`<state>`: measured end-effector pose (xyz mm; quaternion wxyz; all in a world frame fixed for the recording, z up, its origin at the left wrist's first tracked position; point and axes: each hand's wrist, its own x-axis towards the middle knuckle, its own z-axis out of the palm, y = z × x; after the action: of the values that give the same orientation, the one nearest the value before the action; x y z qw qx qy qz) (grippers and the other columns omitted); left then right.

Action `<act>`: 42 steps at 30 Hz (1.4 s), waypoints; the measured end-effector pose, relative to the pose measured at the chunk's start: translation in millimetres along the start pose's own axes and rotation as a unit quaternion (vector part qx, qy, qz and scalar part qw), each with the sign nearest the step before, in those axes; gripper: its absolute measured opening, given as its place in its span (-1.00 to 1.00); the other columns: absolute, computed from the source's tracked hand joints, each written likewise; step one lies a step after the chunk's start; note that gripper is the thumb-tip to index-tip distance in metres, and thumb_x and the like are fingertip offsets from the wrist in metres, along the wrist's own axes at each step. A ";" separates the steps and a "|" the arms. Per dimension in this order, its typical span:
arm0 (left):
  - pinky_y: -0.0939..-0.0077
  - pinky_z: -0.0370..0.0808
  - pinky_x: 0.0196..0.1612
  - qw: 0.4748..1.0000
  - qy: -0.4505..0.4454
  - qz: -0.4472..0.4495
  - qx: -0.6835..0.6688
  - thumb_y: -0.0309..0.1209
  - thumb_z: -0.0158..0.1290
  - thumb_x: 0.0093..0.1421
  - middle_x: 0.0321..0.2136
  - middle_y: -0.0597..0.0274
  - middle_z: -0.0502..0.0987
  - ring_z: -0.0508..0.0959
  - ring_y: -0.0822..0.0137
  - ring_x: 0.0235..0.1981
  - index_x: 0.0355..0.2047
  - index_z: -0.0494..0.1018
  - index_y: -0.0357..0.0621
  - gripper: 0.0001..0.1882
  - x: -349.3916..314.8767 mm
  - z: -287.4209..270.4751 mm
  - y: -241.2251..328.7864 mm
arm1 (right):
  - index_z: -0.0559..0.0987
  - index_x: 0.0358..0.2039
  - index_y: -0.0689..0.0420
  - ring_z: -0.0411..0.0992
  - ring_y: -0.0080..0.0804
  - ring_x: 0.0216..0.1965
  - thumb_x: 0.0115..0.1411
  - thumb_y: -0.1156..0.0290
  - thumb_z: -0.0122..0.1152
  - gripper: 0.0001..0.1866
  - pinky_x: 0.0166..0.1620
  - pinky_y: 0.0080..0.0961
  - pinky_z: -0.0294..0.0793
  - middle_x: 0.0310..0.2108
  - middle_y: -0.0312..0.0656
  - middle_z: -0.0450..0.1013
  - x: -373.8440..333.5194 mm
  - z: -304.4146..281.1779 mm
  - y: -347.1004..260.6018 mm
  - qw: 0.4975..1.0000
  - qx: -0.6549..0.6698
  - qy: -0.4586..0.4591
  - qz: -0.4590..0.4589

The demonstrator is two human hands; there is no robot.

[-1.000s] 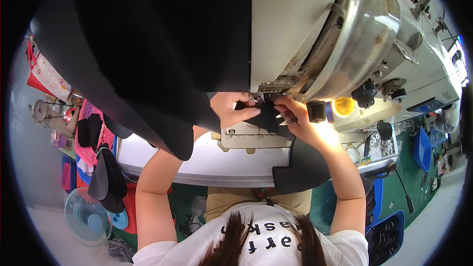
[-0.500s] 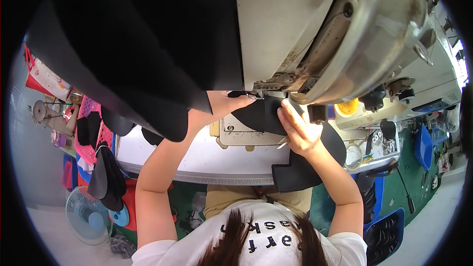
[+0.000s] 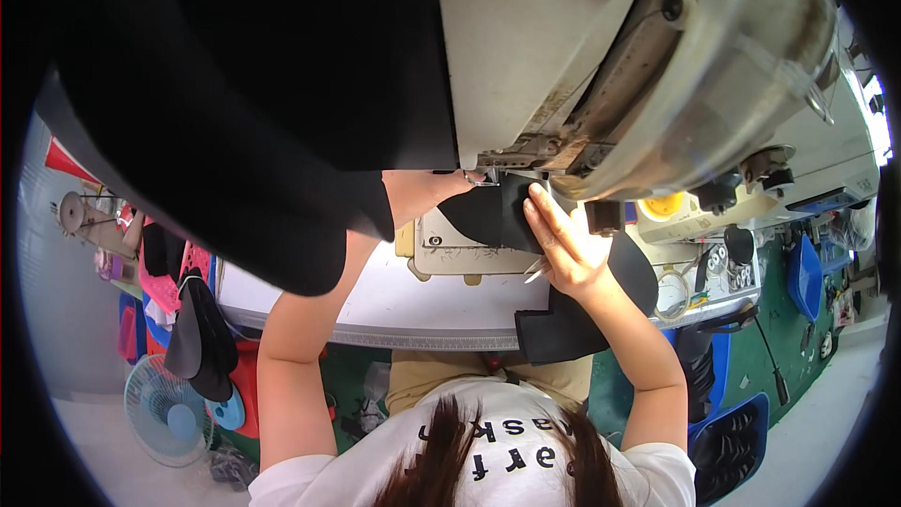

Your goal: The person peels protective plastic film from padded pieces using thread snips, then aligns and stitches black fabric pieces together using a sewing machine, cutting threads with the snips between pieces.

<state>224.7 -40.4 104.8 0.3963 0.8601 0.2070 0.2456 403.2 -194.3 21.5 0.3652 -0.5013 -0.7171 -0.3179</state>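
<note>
A sewing machine head (image 3: 535,47) fills the upper middle. Below its presser foot (image 3: 485,177) lies a black sheet-like piece (image 3: 472,216). My left hand (image 3: 427,192) reaches to the left side of the foot, its thumb tip close to the metal; the machine and large black shapes hide its other fingers. My right hand (image 3: 571,249) rests on the black material right of the foot, fingers stretched out flat and together. By its thumb side a thin, pale, pointed thing (image 3: 536,274) sticks out, too small to name. A wider black piece (image 3: 563,324) hangs over the table edge beneath my right wrist.
Large black shapes (image 3: 282,84) block the upper left. Left of the white table (image 3: 441,300) stand a pink basket (image 3: 164,286), hanging black pieces (image 3: 199,329) and a blue fan (image 3: 171,413). Thread spools (image 3: 718,258) and a blue bin (image 3: 737,446) are at the right.
My left hand has shifted slightly up and left, with its fingers now more hidden. My right hand has slid slightly left with the black material. The dark shapes appear lower and larger.
</note>
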 end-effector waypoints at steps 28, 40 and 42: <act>0.43 0.43 -0.20 0.999 0.010 0.036 -0.019 -0.17 0.27 0.06 -0.30 0.17 0.57 0.52 0.30 -0.30 -0.20 0.53 -0.22 -0.58 3.0 0.0 -10.1 | 0.64 -0.16 0.30 0.49 -0.28 -0.45 -0.35 0.41 0.15 -0.40 -0.38 -0.46 0.48 -0.32 -0.12 0.53 2.1 -0.1 -10.1 0.998 0.024 -0.013 0.060; 0.37 0.42 -0.08 0.998 0.061 0.010 0.000 -0.17 0.29 0.01 -0.19 0.12 0.56 0.52 0.22 -0.17 -0.17 0.52 -0.18 -0.55 3.4 12.8 -43.8 | 0.64 -0.13 0.24 0.52 -0.29 -0.42 -0.44 0.58 0.19 -0.34 -0.34 -0.44 0.53 -0.23 -0.11 0.56 2.6 -7.5 -9.7 0.996 0.058 -0.020 0.068; 0.31 0.41 -0.03 0.993 0.115 0.020 0.008 -0.16 0.30 -0.01 -0.15 0.12 0.54 0.52 0.18 -0.12 -0.15 0.50 -0.17 -0.52 1.4 21.3 -58.7 | 0.64 -0.14 0.22 0.49 -0.32 -0.47 -0.45 0.58 0.19 -0.34 -0.39 -0.47 0.50 -0.27 -0.16 0.55 1.7 -10.1 -7.7 0.995 0.068 -0.030 0.061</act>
<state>228.8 -16.8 47.1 0.3584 0.8332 0.2357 0.3489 397.6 -204.1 27.6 0.3951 -0.5272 -0.7163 -0.2301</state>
